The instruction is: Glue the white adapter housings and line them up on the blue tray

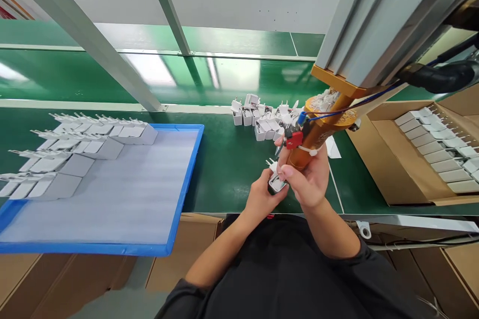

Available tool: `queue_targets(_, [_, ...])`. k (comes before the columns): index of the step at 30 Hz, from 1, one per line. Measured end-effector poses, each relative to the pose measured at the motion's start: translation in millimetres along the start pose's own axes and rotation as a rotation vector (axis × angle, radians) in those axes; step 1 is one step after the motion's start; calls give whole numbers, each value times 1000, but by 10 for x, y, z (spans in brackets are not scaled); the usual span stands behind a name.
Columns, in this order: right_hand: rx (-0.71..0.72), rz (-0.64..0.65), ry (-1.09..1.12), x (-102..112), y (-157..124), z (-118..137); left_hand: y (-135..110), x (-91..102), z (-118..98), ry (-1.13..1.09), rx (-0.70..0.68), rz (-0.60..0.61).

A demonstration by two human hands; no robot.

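In my left hand [260,194] is a white plug adapter [276,179], its pins pointing up and away and a dark edge showing underneath. The fingers are closed around its lower side, just above the table's front edge. My right hand [309,179] wraps the lower end of an orange cylindrical tool [316,134] that hangs from a large grey housing. A red switch [294,140] with a blue wire is tied to this tool. My right thumb and fingertips are close to the adapter; whether they press on it is hard to make out. The tool's tip is hidden.
Left, a blue-rimmed tray [192,159] carries rows of white plug adapters [90,154]. A loose cluster of adapter parts [267,117] lies behind my hands. At right stands an open cardboard box [396,164] with white units in rows. A metal post [101,45] slants down to the table.
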State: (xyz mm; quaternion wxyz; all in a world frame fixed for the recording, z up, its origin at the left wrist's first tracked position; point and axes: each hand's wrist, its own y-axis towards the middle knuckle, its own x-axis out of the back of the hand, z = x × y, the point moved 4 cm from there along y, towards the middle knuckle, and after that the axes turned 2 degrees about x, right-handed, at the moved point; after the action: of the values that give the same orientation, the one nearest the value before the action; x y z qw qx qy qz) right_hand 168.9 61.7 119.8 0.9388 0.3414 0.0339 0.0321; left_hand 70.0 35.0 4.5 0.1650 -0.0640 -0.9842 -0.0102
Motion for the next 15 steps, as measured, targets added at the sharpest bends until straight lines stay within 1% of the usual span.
queue_targets(3, [-60, -54, 40, 62, -26, -51, -19, 207, 34, 6, 81, -12])
queue_targets(6, [-99, -126, -29, 135, -20, -58, -67, 402, 16, -5, 173, 42])
queue_targets(8, [-97, -167, -74, 189, -6, -56, -106, 494, -20, -61, 201, 90])
queue_targets(11, [-85, -203, -104, 269, 10, -71, -154, 576, -69, -87, 189, 139])
queue_targets(15, [-94, -214, -130, 352, 12, -108, -174, 628, -67, 113, 73, 102])
